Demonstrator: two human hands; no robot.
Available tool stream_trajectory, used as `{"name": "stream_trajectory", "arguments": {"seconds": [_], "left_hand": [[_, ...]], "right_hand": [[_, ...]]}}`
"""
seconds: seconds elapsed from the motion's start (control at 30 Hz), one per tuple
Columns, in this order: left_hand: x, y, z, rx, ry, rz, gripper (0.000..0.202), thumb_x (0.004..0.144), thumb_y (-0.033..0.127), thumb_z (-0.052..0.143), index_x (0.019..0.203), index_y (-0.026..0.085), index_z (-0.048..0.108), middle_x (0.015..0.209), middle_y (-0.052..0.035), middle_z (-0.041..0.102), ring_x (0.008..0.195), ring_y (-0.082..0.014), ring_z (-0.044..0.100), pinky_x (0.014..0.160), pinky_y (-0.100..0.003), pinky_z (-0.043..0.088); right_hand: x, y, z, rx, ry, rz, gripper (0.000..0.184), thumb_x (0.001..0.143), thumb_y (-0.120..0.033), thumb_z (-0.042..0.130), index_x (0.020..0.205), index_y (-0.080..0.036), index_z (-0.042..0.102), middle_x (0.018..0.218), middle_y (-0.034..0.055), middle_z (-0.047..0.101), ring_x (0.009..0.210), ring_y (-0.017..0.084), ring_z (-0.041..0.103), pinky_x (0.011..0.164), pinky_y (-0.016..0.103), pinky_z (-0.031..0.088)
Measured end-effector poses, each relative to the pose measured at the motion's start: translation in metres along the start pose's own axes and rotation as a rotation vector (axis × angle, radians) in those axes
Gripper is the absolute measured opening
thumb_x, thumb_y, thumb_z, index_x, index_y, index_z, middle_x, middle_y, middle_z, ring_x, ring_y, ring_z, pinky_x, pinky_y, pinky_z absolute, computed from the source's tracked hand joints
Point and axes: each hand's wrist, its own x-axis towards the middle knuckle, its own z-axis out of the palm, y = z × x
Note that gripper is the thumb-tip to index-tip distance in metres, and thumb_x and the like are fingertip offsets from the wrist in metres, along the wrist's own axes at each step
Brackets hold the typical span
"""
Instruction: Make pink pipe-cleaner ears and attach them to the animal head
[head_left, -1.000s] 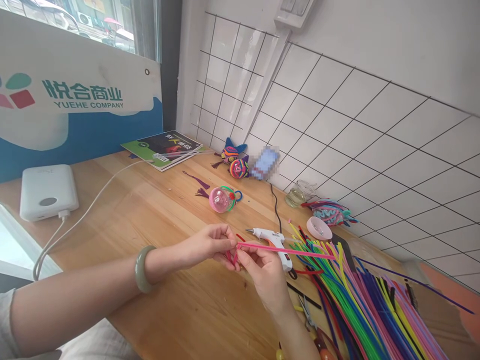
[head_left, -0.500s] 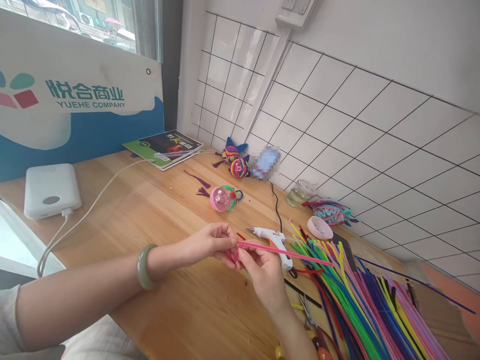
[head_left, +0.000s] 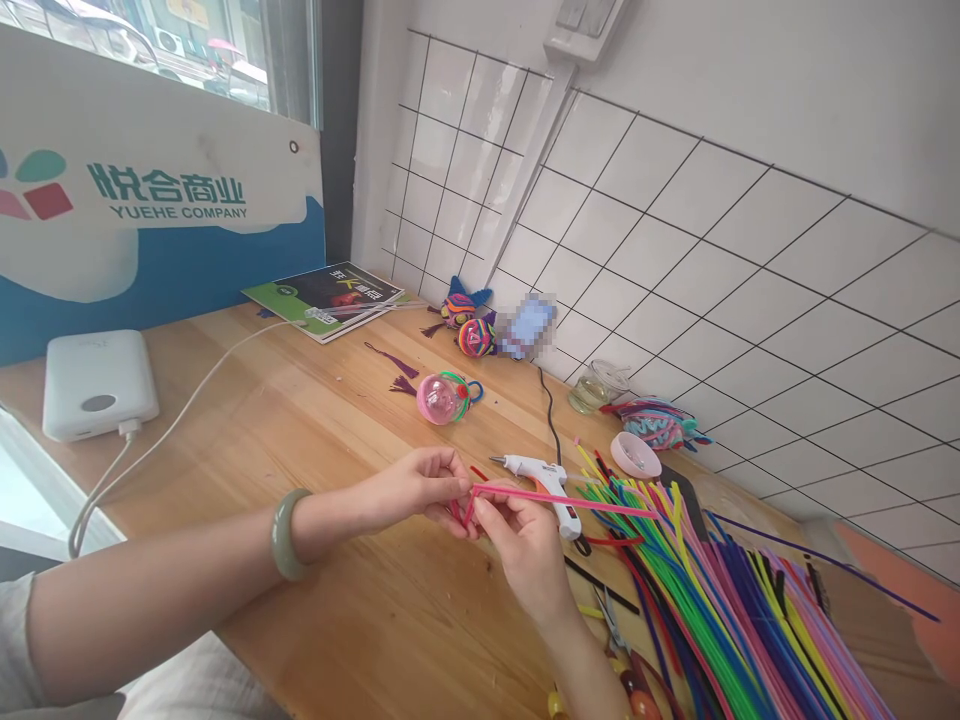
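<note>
My left hand [head_left: 420,487] and my right hand [head_left: 523,545] meet above the wooden table [head_left: 315,470], both pinched on a pink pipe cleaner [head_left: 570,501]. The cleaner bends sharply between my fingertips, and its long end runs right over the pile of coloured pipe cleaners [head_left: 735,610]. A short red piece shows under my fingers. A green bangle [head_left: 285,535] sits on my left wrist. A white glue gun [head_left: 544,475] lies just beyond my right hand.
A pink ball toy [head_left: 442,397], purple tassels [head_left: 397,372], two yarn figures [head_left: 469,322], a booklet [head_left: 334,295], a glass jar [head_left: 592,390], a pink bowl [head_left: 636,456] and a white power bank [head_left: 97,382] with its cable lie about. Scissors [head_left: 622,650] lie near the front edge.
The hands stay in place, working the bend of the pink pipe cleaner; its fold now looks sharper at my fingertips. The view has shifted slightly.
</note>
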Motion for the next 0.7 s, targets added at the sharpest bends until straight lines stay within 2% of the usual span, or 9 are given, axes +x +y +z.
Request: {"name": "stream_trajectory", "arguments": {"seconds": [0.7], "left_hand": [[-0.0006, 0.0028, 0.0015, 0.01, 0.01, -0.025, 0.021, 0.075, 0.031, 0.057, 0.074, 0.013, 0.045, 0.07, -0.009, 0.065, 0.069, -0.0193, 0.064, 0.064, -0.031, 0.05]], "right_hand": [[-0.0014, 0.0028, 0.0012, 0.033, 0.006, 0.033, 0.012, 0.078, -0.02, 0.05, 0.074, -0.014, 0.06, 0.064, 0.0006, 0.056, 0.059, 0.012, 0.051, 0.058, 0.025, 0.044]]}}
